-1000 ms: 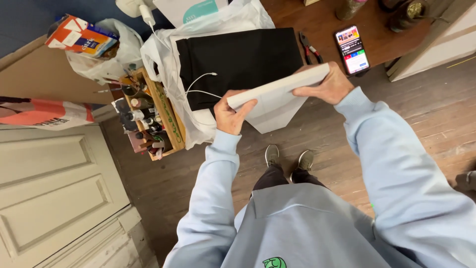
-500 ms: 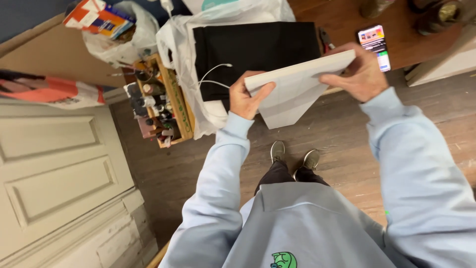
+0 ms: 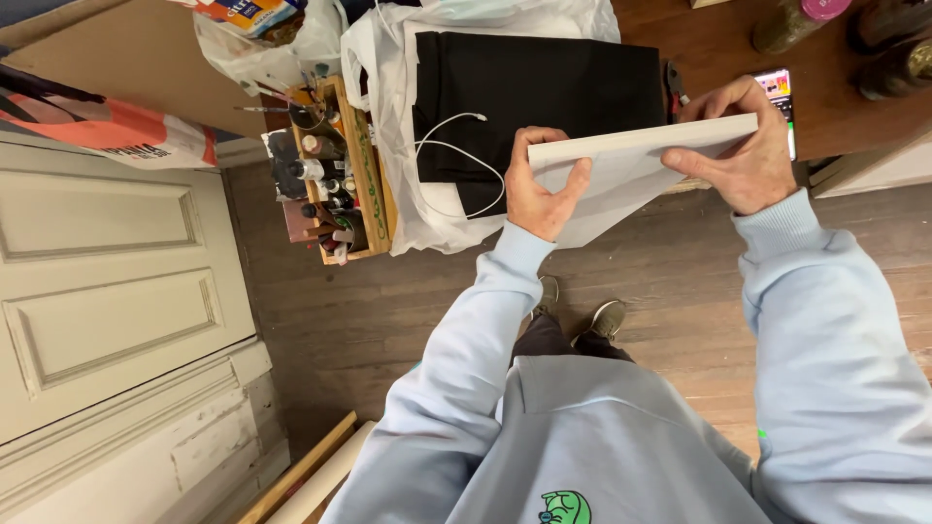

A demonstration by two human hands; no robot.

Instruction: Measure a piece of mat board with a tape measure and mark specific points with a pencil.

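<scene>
Between your two hands, held out in front of your chest, sits the flat white rectangular panel (image 3: 641, 155), seen nearly edge-on, its long axis running left to right and rising slightly toward your right. Your left hand (image 3: 544, 189) clamps the lower, near end: thumb up along the end face, fingers curled under. Your right hand (image 3: 743, 146) grips the far, higher end, fingers wrapped over the top edge, thumb along the lower face. Both hands are closed on the panel, one at each end, so neither is nearer; the piece spans the gap between them. Beneath it hangs a pale sheet or underside, hard to tell which. Behind the panel lies a black folded cloth (image 3: 534, 87) on white plastic bags (image 3: 388, 126), with a white cable (image 3: 456, 155) looped across it, close to your left thumb. A wooden crate of small bottles and tubes (image 3: 335, 175) stands well to the left of your left hand. A phone with a lit screen (image 3: 782, 97) lies on the dark wooden tabletop (image 3: 718, 44), partly hidden behind your right fingers. Your shoes (image 3: 582, 311) show below on the plank floor (image 3: 369, 320).
</scene>
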